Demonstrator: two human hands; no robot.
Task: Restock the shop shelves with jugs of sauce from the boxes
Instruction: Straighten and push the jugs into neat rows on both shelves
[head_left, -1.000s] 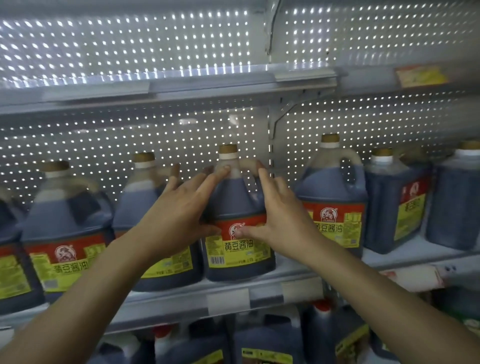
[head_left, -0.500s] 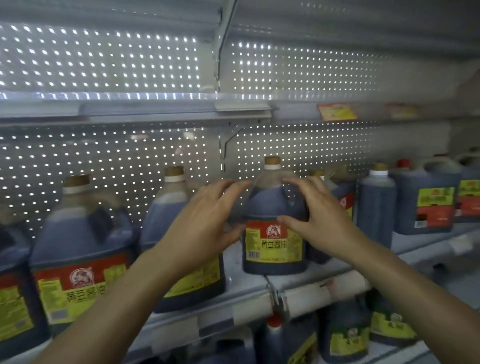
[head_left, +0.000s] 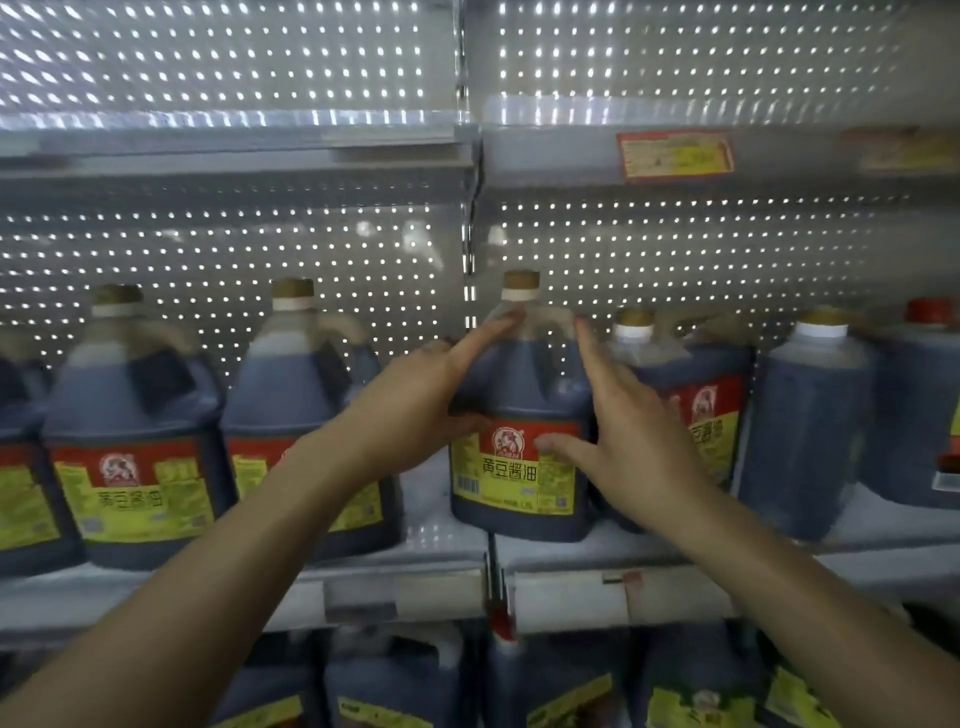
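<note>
1. Jug of sauce (head_left: 519, 415) stands upright on the middle shelf (head_left: 571, 558), near its front edge, label facing out. It sits directly between the two sets of fingers.
2. Left hand (head_left: 410, 410): fingers straight, laid flat along the jug's left shoulder, index tip up near the neck; thumb runs under toward the label's top edge. No curl round anything; contact looks like pressing, not gripping.
3. Right hand (head_left: 628, 436): fingers spread and straight against the jug's right shoulder, thumb tip on the label. Also holds nothing.
4. Just beyond the right fingers a second jug (head_left: 711, 410) stands close; past the left wrist, a gap, then another jug (head_left: 306, 389).
5. Handling judgement: full of dark liquid, so probably heavy and slow to slide; plastic wall likely smooth, some flex under a squeeze.
6. Best hold, judged: both palms low on the flanks for sliding; the moulded handle behind the neck for lifting. Cap (head_left: 521, 280) unsuitable.
</note>
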